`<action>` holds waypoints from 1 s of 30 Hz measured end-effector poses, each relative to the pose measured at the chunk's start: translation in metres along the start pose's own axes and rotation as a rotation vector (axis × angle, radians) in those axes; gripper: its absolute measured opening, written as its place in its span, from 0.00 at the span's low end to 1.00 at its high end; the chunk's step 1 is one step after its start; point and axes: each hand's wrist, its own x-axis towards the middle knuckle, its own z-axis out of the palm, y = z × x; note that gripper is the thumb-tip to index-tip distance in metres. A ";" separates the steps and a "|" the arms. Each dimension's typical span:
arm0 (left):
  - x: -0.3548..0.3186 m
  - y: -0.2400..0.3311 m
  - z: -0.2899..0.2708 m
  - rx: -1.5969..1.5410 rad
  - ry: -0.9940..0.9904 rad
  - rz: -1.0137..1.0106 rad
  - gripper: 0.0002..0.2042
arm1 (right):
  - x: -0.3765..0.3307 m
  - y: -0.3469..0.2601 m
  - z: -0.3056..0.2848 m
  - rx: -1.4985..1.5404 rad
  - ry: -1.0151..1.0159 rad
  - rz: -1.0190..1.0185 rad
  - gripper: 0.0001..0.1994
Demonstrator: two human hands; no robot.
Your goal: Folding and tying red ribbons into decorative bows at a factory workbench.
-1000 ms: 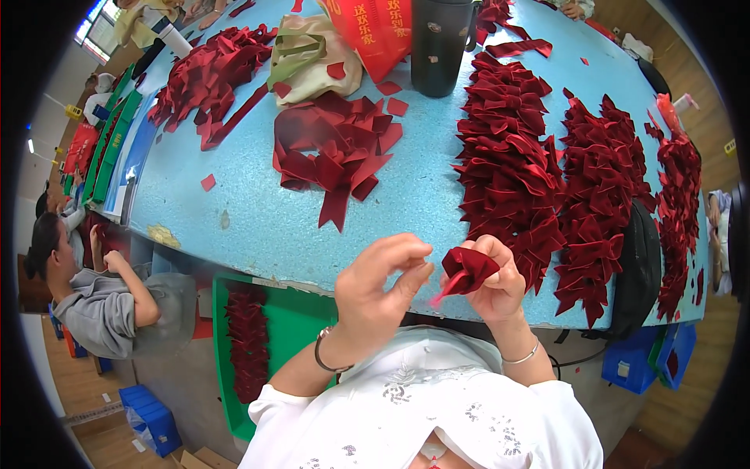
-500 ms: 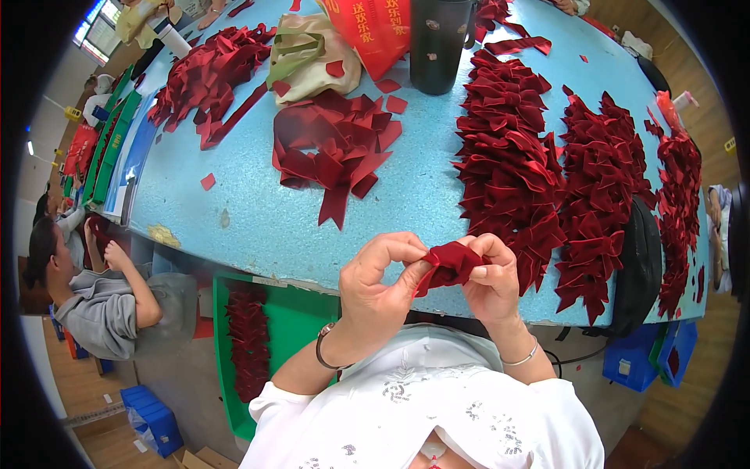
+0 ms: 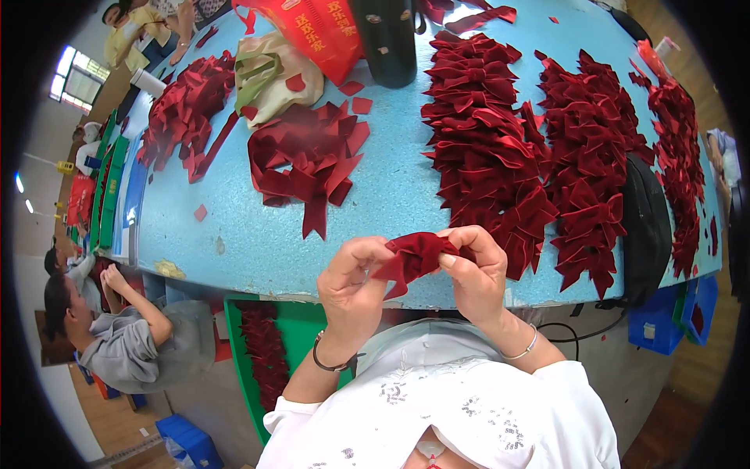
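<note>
A dark red velvet bow (image 3: 418, 255) is held up in front of me, just over the near edge of the blue table (image 3: 258, 262). The thumb and fingers of my left hand (image 3: 349, 283) pinch its left end, where a pointed tail hangs down. On the other side, my right hand (image 3: 478, 275) grips the right loop between thumb and forefinger. Beyond my hands lies a loose heap of red velvet ribbon pieces (image 3: 308, 152). To the right, finished-looking bows are stacked in a long row (image 3: 484, 148), with another row of bows (image 3: 587, 180) beside it.
At the back stand a dark tumbler (image 3: 384, 47), a red bag (image 3: 312, 31) and a cream cloth bag (image 3: 285, 78). A black bag (image 3: 647, 227) rests at the right edge. A green bin (image 3: 293, 324) with bows sits below the table. A co-worker in grey (image 3: 129, 344) sits left.
My hands have drawn slightly apart and the bow is spread wider, its pointed left tail now showing. The whole view has shifted a little with my head.
</note>
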 end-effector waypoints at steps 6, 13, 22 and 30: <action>0.009 0.004 -0.006 -0.231 -0.099 -0.378 0.09 | -0.002 0.002 -0.006 -0.223 0.041 -0.097 0.05; 0.013 0.007 -0.003 -0.086 -0.190 -0.359 0.10 | -0.005 -0.011 -0.006 -0.477 -0.003 -0.168 0.06; 0.004 -0.007 0.007 0.133 -0.142 -0.231 0.09 | -0.005 -0.009 -0.010 -0.525 -0.068 -0.277 0.08; -0.002 -0.011 0.013 0.142 -0.091 -0.100 0.10 | -0.004 -0.011 -0.008 -0.611 -0.029 -0.369 0.08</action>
